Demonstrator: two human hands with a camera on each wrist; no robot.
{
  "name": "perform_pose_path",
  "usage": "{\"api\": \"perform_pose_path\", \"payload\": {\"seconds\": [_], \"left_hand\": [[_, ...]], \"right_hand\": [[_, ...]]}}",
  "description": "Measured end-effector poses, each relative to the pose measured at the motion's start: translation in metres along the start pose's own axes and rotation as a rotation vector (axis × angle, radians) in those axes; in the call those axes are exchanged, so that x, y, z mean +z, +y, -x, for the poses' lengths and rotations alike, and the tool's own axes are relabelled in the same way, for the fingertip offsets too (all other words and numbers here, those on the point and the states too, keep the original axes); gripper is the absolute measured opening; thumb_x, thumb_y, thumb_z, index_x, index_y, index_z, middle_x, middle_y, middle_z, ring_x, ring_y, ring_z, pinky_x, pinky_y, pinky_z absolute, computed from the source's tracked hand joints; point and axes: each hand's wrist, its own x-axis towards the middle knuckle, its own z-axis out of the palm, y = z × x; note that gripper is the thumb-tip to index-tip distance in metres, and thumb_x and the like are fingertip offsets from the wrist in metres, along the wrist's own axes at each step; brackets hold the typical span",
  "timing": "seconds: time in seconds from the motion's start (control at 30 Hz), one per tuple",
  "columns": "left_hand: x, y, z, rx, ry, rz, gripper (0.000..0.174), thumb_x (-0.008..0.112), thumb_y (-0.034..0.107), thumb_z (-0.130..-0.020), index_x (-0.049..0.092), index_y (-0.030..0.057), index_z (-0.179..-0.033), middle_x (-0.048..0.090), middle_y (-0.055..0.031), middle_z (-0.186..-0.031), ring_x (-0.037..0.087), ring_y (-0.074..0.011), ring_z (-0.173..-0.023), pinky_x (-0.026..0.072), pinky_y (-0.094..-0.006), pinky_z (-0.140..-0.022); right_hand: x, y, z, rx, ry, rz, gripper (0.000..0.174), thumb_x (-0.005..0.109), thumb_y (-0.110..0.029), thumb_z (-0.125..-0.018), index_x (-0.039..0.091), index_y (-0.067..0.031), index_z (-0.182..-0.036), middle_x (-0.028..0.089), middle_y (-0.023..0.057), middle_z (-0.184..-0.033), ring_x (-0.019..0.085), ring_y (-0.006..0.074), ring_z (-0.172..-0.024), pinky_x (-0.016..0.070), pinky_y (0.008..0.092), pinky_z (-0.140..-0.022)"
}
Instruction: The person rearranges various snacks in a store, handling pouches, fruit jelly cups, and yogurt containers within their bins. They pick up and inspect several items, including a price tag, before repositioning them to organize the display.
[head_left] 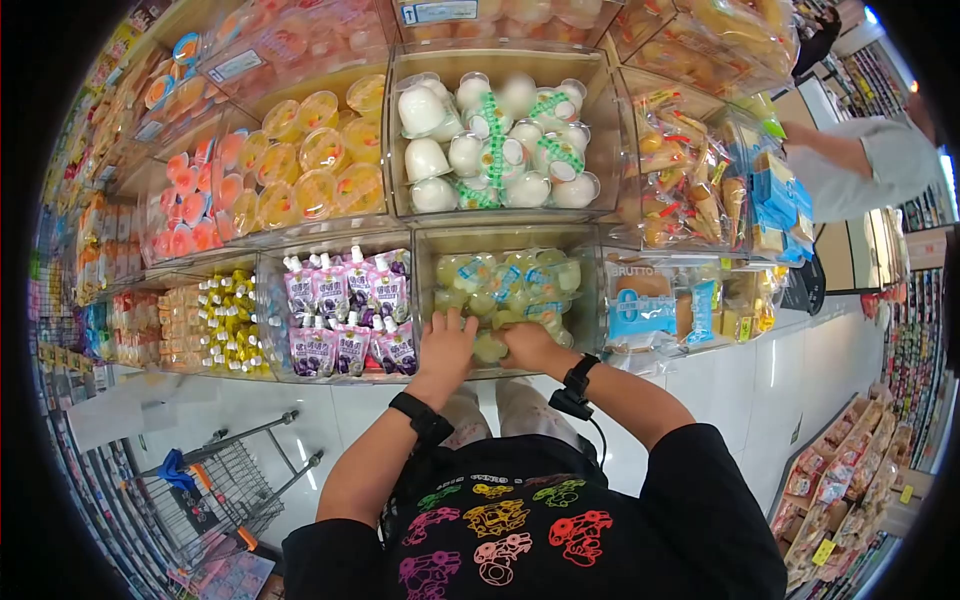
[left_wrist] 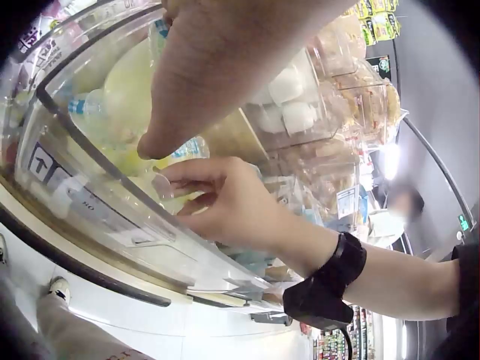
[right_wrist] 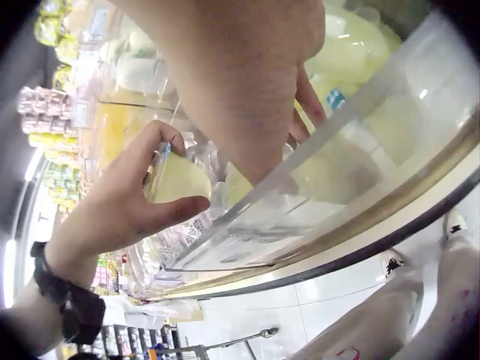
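A clear bin [head_left: 590, 262] in the lower row holds pale yellow-green jelly cups [head_left: 515, 275] with blue-and-white labels. Both hands reach into its front part. My left hand [head_left: 447, 345] is at the left side; in the right wrist view its thumb and fingers grip a jelly cup [right_wrist: 180, 180] near the bin's front wall. My right hand [head_left: 530, 350] is beside it, with another jelly cup [head_left: 490, 348] at its fingertips. In the left wrist view the right fingers [left_wrist: 199, 171] curve round the edge of that cup, whose far side is hidden.
Purple-and-white jelly pouches [head_left: 350, 310] fill the bin to the left. Behind stands a bin of white egg-shaped cups [head_left: 500, 140], with yellow fruit cups [head_left: 320, 150] beside it. A shopping cart [head_left: 225, 490] stands on the floor at left; another person [head_left: 870, 165] is at right.
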Motion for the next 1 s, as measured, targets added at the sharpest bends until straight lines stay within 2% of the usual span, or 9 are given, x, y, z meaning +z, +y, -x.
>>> {"api": "perform_pose_path", "payload": {"seconds": [0.2,0.43,0.5,0.53,0.67,0.73,0.87,0.93,1.0], "left_hand": [[-0.016,-0.001,0.001,0.013,-0.071,0.012,0.061,0.078,0.020,-0.058,0.050,0.0094,-0.111,0.048,-0.0143,-0.109,0.047,-0.0335,-0.103,0.0445,-0.0439,-0.084],[-0.040,-0.018,0.005,0.083,0.109,0.105,0.058,0.076,0.015,-0.057,0.051,0.0099,-0.110,0.047,-0.0156,-0.106,0.048,-0.0342,-0.101,0.0462,-0.0418,-0.082],[-0.044,-0.015,0.005,0.076,0.106,0.191,0.058,0.076,0.014,-0.057,0.051,0.0101,-0.110,0.047,-0.0159,-0.106,0.048,-0.0346,-0.101,0.0463,-0.0416,-0.082],[-0.042,-0.013,0.005,0.057,0.090,0.172,0.058,0.075,0.014,-0.058,0.051,0.0102,-0.111,0.047,-0.0160,-0.106,0.048,-0.0350,-0.101,0.0464,-0.0422,-0.082],[-0.018,-0.004,-0.001,0.027,0.000,0.078,0.062,0.074,0.016,-0.060,0.048,0.0095,-0.116,0.047,-0.0172,-0.109,0.048,-0.0362,-0.104,0.0471,-0.0442,-0.081],[-0.002,0.000,-0.007,0.026,-0.040,0.066,0.064,0.074,0.017,-0.062,0.047,0.0091,-0.118,0.046,-0.0176,-0.111,0.048,-0.0371,-0.105,0.0473,-0.0447,-0.081],[0.030,0.000,-0.013,-0.040,-0.137,0.013,0.066,0.073,0.019,-0.065,0.044,0.0084,-0.123,0.045,-0.0183,-0.116,0.048,-0.0396,-0.107,0.0473,-0.0458,-0.082],[0.034,0.000,-0.012,-0.060,-0.126,-0.009,0.065,0.073,0.019,-0.065,0.045,0.0082,-0.122,0.045,-0.0178,-0.116,0.048,-0.0397,-0.108,0.0472,-0.0452,-0.082],[0.031,0.002,-0.015,-0.077,-0.111,-0.031,0.064,0.073,0.019,-0.065,0.045,0.0081,-0.122,0.045,-0.0173,-0.116,0.048,-0.0398,-0.108,0.0471,-0.0446,-0.083]], "right_hand": [[0.003,0.000,0.003,-0.071,-0.013,0.030,0.047,0.069,-0.027,-0.063,0.060,-0.0048,-0.104,0.060,0.0113,-0.096,0.061,0.0304,-0.084,0.0510,0.0388,-0.072],[-0.051,-0.014,0.011,-0.192,0.163,-0.223,0.045,0.069,-0.025,-0.063,0.057,-0.0045,-0.102,0.061,0.0146,-0.099,0.061,0.0340,-0.088,0.0499,0.0424,-0.075],[-0.078,-0.021,0.021,-0.012,0.019,-0.359,0.041,0.068,-0.024,-0.064,0.055,-0.0063,-0.099,0.062,0.0168,-0.093,0.060,0.0370,-0.087,0.0484,0.0447,-0.074],[-0.071,-0.011,0.024,-0.015,0.118,-0.430,0.034,0.067,-0.021,-0.067,0.054,-0.0072,-0.096,0.062,0.0143,-0.081,0.063,0.0304,-0.082,0.0483,0.0410,-0.070],[-0.046,0.016,0.031,0.225,0.110,-0.772,0.032,0.068,-0.021,-0.071,0.054,-0.0064,-0.096,0.061,0.0075,-0.078,0.062,0.0203,-0.078,0.0475,0.0338,-0.068],[-0.029,0.017,0.031,0.450,0.193,-1.500,0.036,0.069,-0.023,-0.075,0.054,-0.0063,-0.103,0.059,0.0045,-0.088,0.058,0.0130,-0.085,0.0453,0.0265,-0.071],[-0.036,0.008,0.035,0.539,0.056,-1.664,0.049,0.070,-0.023,-0.075,0.049,-0.0077,-0.116,0.057,0.0063,-0.104,0.056,0.0154,-0.094,0.0436,0.0241,-0.076],[-0.034,0.007,0.033,0.591,-0.059,-1.582,0.066,0.071,-0.023,-0.073,0.040,-0.0101,-0.130,0.052,0.0095,-0.116,0.050,0.0179,-0.108,0.0417,0.0269,-0.084],[-0.040,-0.002,0.034,0.593,-0.078,-1.562,0.065,0.069,-0.018,-0.074,0.037,-0.0080,-0.131,0.054,0.0100,-0.112,0.053,0.0182,-0.105,0.0423,0.0279,-0.085]]}}
